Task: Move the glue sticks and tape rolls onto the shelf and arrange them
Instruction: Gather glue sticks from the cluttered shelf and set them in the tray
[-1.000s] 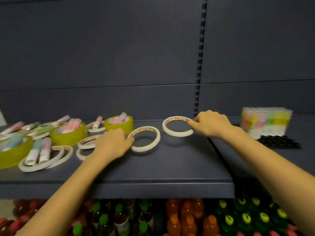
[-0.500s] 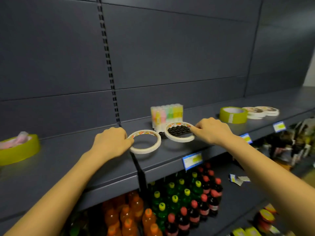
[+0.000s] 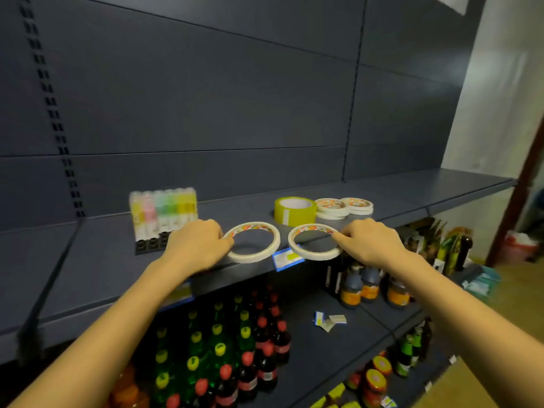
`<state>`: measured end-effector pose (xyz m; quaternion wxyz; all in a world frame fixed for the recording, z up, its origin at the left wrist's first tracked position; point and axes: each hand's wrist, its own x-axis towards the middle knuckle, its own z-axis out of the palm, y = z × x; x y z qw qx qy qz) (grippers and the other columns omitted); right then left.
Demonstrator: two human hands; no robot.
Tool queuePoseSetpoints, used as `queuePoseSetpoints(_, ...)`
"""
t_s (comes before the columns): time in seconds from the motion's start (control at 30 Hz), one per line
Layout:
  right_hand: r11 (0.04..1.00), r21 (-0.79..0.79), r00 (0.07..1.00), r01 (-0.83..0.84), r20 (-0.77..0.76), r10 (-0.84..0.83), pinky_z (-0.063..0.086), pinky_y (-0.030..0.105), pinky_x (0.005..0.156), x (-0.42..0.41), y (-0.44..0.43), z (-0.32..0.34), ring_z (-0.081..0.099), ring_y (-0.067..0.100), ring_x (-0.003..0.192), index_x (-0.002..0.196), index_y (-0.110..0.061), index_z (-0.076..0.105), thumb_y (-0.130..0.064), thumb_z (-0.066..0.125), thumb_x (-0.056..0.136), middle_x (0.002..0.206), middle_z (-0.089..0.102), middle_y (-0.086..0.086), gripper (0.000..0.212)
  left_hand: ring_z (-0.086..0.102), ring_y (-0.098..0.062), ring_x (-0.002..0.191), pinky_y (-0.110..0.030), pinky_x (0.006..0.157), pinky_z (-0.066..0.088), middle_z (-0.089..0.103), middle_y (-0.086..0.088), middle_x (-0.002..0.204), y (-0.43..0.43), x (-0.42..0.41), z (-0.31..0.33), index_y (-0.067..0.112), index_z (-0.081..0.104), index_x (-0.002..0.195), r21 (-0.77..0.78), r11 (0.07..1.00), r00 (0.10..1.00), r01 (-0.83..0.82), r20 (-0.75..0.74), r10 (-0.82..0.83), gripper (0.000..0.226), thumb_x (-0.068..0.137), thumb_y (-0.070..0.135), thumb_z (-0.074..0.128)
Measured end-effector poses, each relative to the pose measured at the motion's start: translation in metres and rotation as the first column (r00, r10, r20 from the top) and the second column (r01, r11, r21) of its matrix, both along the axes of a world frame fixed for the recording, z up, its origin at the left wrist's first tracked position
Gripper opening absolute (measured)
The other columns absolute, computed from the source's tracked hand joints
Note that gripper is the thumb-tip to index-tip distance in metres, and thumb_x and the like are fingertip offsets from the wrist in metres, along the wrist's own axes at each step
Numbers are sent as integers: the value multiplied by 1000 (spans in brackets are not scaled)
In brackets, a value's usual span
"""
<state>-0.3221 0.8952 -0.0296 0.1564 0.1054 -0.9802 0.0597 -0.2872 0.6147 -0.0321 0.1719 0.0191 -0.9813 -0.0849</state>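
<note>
My left hand [image 3: 196, 248] pinches the left edge of a thin white tape ring [image 3: 253, 242], my grip closed on its rim, and the ring hangs flat over the front part of the dark shelf [image 3: 97, 260]. My right hand [image 3: 371, 243] does the same on the right edge of a second white tape ring [image 3: 314, 241], grip closed on it, with this ring reaching out past the shelf's front lip, just above a blue and yellow price tag [image 3: 288, 257]. The two rings sit side by side, near each other but apart. Whether either ring touches the shelf surface I cannot tell. Behind my left hand stands a clear pack of glue sticks [image 3: 163, 212] in yellow, pink, green and amber, upright on a black base, close to the shelf's back panel. Further right on the same shelf sits a wide yellow-green tape roll [image 3: 294, 211], lying flat with its core facing up, and just beside it two low stacks of flat white tape rolls [image 3: 343, 207] with printed tops, touching or nearly touching each other. On the shelf below, rows of drink bottles [image 3: 235, 357] with yellow, green and red caps stand under my arms, and brown bottles with orange labels [image 3: 369, 287] stand to the right of them.
</note>
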Motion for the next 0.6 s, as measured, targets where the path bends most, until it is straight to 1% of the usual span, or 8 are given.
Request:
queuePoseSetpoints(0.03, 1000, -1, 1000, 10, 5, -10, 39, 31, 59, -3, 15, -1, 53, 25, 70, 60, -20, 55, -53, 33, 94, 67, 56, 2, 52, 40, -21, 52, -25, 47, 23, 42, 0, 50, 14, -5, -1, 15, 37, 49, -7, 1000, 1000, -3, -10, 3, 47, 89, 37, 48)
queuePoseSetpoints(0.1, 999, -2, 999, 39, 6, -39, 36, 29, 54, -9, 37, -3, 53, 24, 67, 57, -20, 51, -53, 34, 94, 60, 51, 0, 53, 47, -24, 59, -24, 48, 26, 47, -1, 54, 36, -14, 1, 15, 44, 51, -11, 1000, 1000, -3, -14, 3, 44, 88, 38, 48)
queuePoseSetpoints(0.2, 996, -19, 997, 83, 10, -83, 30, 26, 49, -18, 75, -6, 51, 23, 63, 52, -18, 46, -53, 36, 94, 58, 48, 0, 55, 52, -27, 70, -25, 53, 30, 54, -2, 65, 75, -32, 5, 16, 58, 63, -6, 1000, 1000, 12, -8, -12, 37, 89, 40, 47)
queuePoseSetpoints(0.27, 994, -37, 995, 99, 29, -98, 31, 27, 49, -25, 96, -8, 49, 22, 60, 52, -18, 47, -53, 37, 94, 57, 47, 0, 55, 54, -30, 79, -29, 62, 36, 56, -5, 76, 96, -45, 8, 16, 59, 70, 3, 1000, 1000, 20, -16, -20, 37, 91, 43, 45)
queuePoseSetpoints(0.33, 992, -55, 993, 115, 40, -113, 34, 27, 50, -33, 114, -10, 50, 21, 59, 54, -18, 49, -53, 37, 94, 56, 49, 1, 54, 56, -32, 85, -32, 68, 38, 59, -9, 84, 115, -59, 8, 15, 55, 70, 0, 999, 999, 34, -39, -34, 38, 92, 43, 44)
queuePoseSetpoints(0.4, 989, -73, 991, 132, 47, -129, 36, 27, 51, -44, 129, -12, 51, 21, 58, 56, -17, 53, -52, 37, 94, 55, 51, 0, 54, 57, -33, 85, -32, 68, 39, 61, -11, 86, 130, -75, 8, 14, 55, 68, -1, 999, 998, 47, -52, -47, 36, 91, 40, 45)
queuePoseSetpoints(0.5, 986, -78, 988, 148, 45, -145, 38, 28, 53, -65, 144, -17, 53, 20, 60, 62, -16, 60, -51, 38, 94, 56, 54, -1, 53, 55, -32, 82, -30, 67, 38, 55, -7, 80, 147, -102, 9, 13, 63, 73, 8, 999, 998, 43, -56, -43, 32, 88, 37, 48)
queuePoseSetpoints(0.6, 986, -75, 989, 148, 29, -147, 37, 27, 52, -93, 153, -18, 55, 21, 61, 65, -15, 63, -53, 38, 94, 58, 54, 0, 54, 51, -29, 73, -30, 64, 37, 54, -6, 74, 158, -134, 11, 13, 58, 66, 22, 999, 998, 28, -63, -27, 29, 85, 33, 50)
